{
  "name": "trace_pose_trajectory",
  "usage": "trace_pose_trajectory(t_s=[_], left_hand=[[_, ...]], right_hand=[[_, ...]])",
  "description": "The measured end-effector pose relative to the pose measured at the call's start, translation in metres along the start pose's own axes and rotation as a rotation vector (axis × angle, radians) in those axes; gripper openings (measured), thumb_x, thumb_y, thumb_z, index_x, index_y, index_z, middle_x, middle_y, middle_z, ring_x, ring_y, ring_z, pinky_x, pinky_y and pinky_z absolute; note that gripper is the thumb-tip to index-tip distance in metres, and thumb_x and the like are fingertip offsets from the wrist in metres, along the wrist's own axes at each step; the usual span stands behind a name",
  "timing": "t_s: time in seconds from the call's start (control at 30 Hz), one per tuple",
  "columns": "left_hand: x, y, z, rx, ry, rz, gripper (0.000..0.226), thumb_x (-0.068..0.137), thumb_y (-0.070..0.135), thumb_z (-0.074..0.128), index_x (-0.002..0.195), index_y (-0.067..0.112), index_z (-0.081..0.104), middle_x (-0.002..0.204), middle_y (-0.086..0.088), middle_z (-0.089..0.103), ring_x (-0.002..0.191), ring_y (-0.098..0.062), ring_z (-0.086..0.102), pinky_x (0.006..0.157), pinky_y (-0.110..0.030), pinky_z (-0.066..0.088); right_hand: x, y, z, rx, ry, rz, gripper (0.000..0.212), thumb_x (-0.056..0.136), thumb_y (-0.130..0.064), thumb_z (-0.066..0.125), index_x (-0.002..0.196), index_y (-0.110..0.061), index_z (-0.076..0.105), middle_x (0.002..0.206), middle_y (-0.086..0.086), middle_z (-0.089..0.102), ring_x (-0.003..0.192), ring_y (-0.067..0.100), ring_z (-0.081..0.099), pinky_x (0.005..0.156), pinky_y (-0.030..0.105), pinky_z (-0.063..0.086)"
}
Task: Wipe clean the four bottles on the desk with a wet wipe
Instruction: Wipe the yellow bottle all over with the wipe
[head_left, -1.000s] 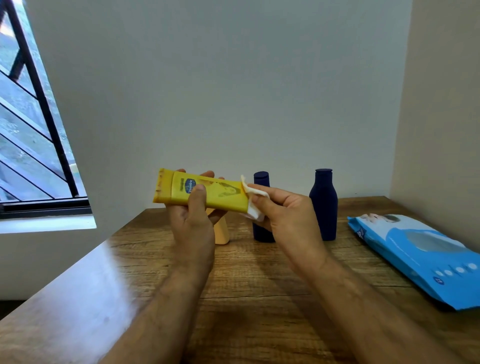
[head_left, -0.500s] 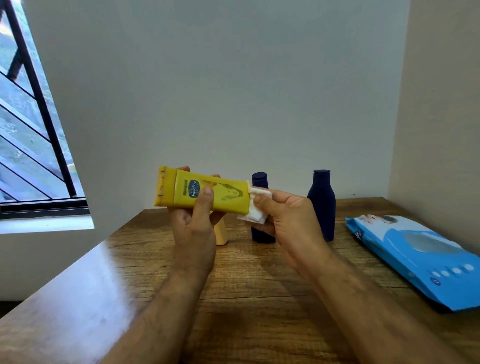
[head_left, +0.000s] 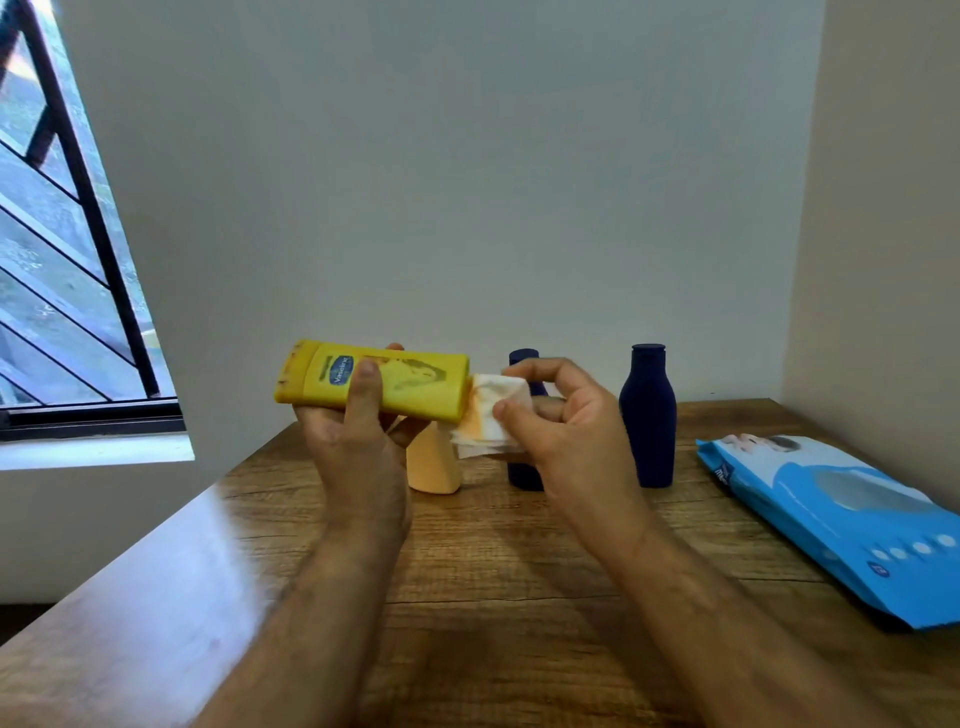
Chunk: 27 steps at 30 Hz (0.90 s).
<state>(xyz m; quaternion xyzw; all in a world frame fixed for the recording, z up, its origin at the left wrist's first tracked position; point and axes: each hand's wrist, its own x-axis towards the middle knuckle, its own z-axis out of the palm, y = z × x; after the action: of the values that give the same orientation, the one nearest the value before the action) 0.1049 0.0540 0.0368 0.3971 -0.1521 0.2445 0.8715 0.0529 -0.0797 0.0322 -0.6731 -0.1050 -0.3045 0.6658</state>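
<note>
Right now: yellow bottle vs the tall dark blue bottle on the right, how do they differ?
The yellow bottle is held in the air by the left hand, lying roughly sideways; the tall dark blue bottle stands upright on the desk, untouched. The yellow bottle shows a printed label; the dark blue one looks plain from here. The right hand holds the wet wipe against the yellow bottle's end, not the blue one. Both are capped.

Near desk (head_left: 467, 597) open; far edge blocked — peach bottle (head_left: 434, 467), two navy bottles (head_left: 649, 415); right side taken — wipes pack (head_left: 831, 519).
</note>
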Motion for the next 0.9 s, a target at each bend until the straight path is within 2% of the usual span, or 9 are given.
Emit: trace_pose_trajectory(t_s=[0.1,0.17,0.23,0.33,0.4,0.5,0.6,0.8,0.9], left_hand=[[-0.003,-0.001,-0.001,0.103,-0.076,0.078,0.069,0.1,0.015,0.058,0.155,0.026,0.019,0.113,-0.001,0.074,0.108,-0.019,0.071,0.082,-0.04,0.061],[-0.005,-0.001,-0.002,0.159,-0.118,0.14,0.084,0.1,0.014,0.058,0.157,0.042,0.004,0.108,0.007,0.075,0.104,-0.015,0.072,0.086,-0.043,0.06],[-0.005,-0.002,-0.002,0.225,-0.134,0.214,0.064,0.102,0.018,0.056,0.15,0.047,0.025,0.106,0.017,0.074,0.101,-0.011,0.072,0.084,-0.046,0.061],[-0.003,-0.003,-0.002,0.323,-0.118,0.258,0.024,0.099,0.038,0.053,0.119,0.043,0.066,0.113,0.023,0.07,0.113,-0.013,0.066,0.09,-0.056,0.058],[-0.003,-0.005,-0.004,0.28,-0.133,0.201,0.022,0.101,0.039,0.052,0.114,0.04,0.07,0.114,0.018,0.07,0.114,-0.016,0.066,0.084,-0.046,0.061],[-0.005,-0.006,-0.008,0.187,-0.296,0.155,0.053,0.082,0.006,0.042,0.124,0.029,0.065,0.116,0.002,0.063,0.102,-0.022,0.063,0.073,-0.031,0.059],[-0.009,-0.007,-0.008,0.345,-0.431,0.278,0.066,0.074,-0.01,0.044,0.128,0.024,0.055,0.108,0.012,0.061,0.082,-0.007,0.062,0.067,-0.023,0.054],[-0.01,-0.016,-0.008,0.809,-0.318,0.549,0.054,0.079,0.016,0.082,0.117,0.047,0.06,0.114,0.007,0.038,0.101,-0.009,0.052,0.08,-0.02,0.051],[-0.011,-0.013,-0.007,0.979,-0.158,0.652,0.056,0.076,0.02,0.086,0.112,0.054,0.061,0.108,0.002,0.029,0.097,-0.009,0.033,0.087,-0.002,0.034]], right_hand=[[0.003,0.002,-0.005,-0.021,0.123,-0.037,0.009,0.088,-0.018,0.067,0.096,-0.022,0.068,0.084,0.003,0.075,0.081,0.019,0.073,0.069,0.049,0.061],[0.003,0.003,-0.005,-0.027,0.142,-0.028,0.011,0.088,-0.019,0.068,0.097,-0.021,0.072,0.088,-0.001,0.074,0.083,0.016,0.072,0.069,0.044,0.061],[0.004,0.003,-0.003,-0.008,0.147,-0.008,0.016,0.089,-0.02,0.067,0.104,-0.02,0.073,0.093,-0.003,0.074,0.085,0.013,0.071,0.067,0.035,0.061],[0.006,0.002,-0.004,0.042,0.202,0.016,0.019,0.088,-0.017,0.068,0.104,-0.028,0.069,0.086,-0.005,0.071,0.081,0.013,0.071,0.062,0.032,0.06],[0.007,0.002,-0.005,0.066,0.223,0.035,0.023,0.087,-0.012,0.068,0.098,-0.031,0.061,0.078,-0.001,0.068,0.072,0.014,0.069,0.062,0.037,0.059],[0.007,0.002,-0.005,0.038,0.211,0.008,0.023,0.084,-0.01,0.068,0.085,-0.03,0.058,0.083,0.0,0.067,0.076,0.015,0.066,0.064,0.039,0.057],[0.005,0.001,-0.003,0.065,0.14,-0.017,0.011,0.084,-0.012,0.07,0.085,-0.022,0.067,0.088,-0.001,0.069,0.085,0.012,0.067,0.067,0.027,0.058],[0.004,-0.001,-0.006,0.096,0.083,-0.004,0.019,0.087,-0.013,0.07,0.103,-0.022,0.072,0.101,-0.003,0.073,0.094,0.015,0.07,0.077,0.038,0.061],[0.004,-0.003,-0.004,0.078,0.064,-0.023,0.03,0.085,-0.009,0.072,0.111,-0.024,0.067,0.106,-0.006,0.069,0.099,0.013,0.067,0.074,0.03,0.06]])
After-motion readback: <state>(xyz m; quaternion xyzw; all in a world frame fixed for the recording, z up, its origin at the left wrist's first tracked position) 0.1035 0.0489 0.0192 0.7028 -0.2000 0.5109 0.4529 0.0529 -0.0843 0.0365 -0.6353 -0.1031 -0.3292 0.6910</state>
